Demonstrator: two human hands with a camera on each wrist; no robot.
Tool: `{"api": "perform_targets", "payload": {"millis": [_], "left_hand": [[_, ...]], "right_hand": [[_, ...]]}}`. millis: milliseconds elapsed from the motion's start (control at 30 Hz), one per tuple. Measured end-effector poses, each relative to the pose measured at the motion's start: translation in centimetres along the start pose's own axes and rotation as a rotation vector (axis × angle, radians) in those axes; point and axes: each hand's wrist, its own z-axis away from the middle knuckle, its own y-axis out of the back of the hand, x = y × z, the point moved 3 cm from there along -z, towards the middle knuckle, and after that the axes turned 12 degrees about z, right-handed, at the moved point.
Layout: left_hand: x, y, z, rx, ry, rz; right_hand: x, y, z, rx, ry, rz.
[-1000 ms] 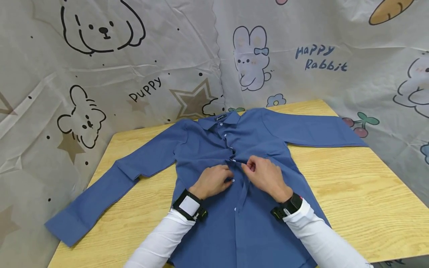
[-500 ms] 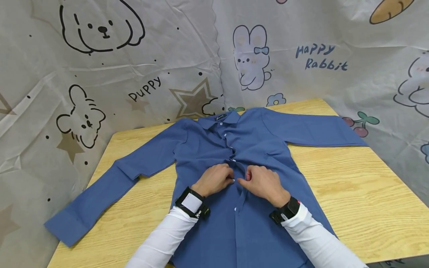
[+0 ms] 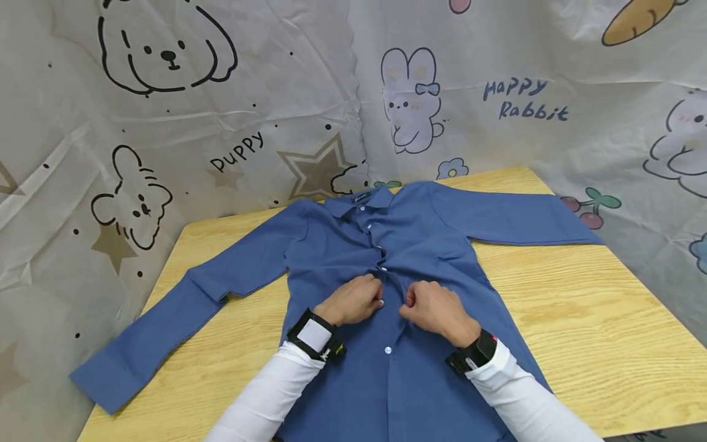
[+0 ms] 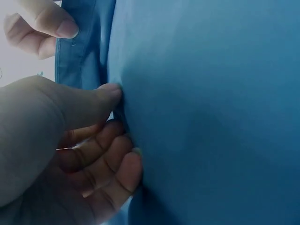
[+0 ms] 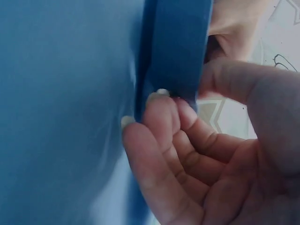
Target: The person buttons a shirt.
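Note:
A blue button-up shirt lies front up, collar at the far end and both sleeves spread. My left hand pinches the front edge of the shirt at mid-chest, thumb on the cloth and the other fingers curled below it. Opposite it, my right hand grips the button placket between thumb and curled fingers. A narrow gap separates the two hands. One white button shows below them, and another button sits just above.
The shirt rests on a light wooden table. Behind and beside the table hangs a pale cloth printed with cartoon animals and words. One shirt sleeve reaches the table's left edge.
My right hand first came down and left towards my left hand, then drew back slightly right, curling its fingers on the placket. My left hand stayed nearly in place.

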Motion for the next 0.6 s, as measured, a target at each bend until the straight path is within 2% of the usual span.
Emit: {"api": "perform_targets", "payload": {"millis": [100,200,400,533,600], "left_hand": [[-0.1,-0.1,0.3,0.010,-0.039,0.004],[-0.2,0.3,0.5,0.058,-0.077,0.031],[0.0,1.6,0.8,0.206,-0.099,0.261],[-0.1,1.9,0.9,0.240,-0.091,0.366],[-0.1,2.0,1.1,0.255,-0.098,0.387]], "right_hand": [[-0.2,0.1,0.1,-0.002,-0.005,-0.019],[-0.4,0.4,-0.1,0.010,0.001,-0.057],[-0.6,0.5,-0.1,0.015,0.041,-0.144],[-0.7,0.5,-0.2,0.017,0.054,-0.179],[-0.7,0.5,-0.2,0.022,0.062,-0.198]]}}
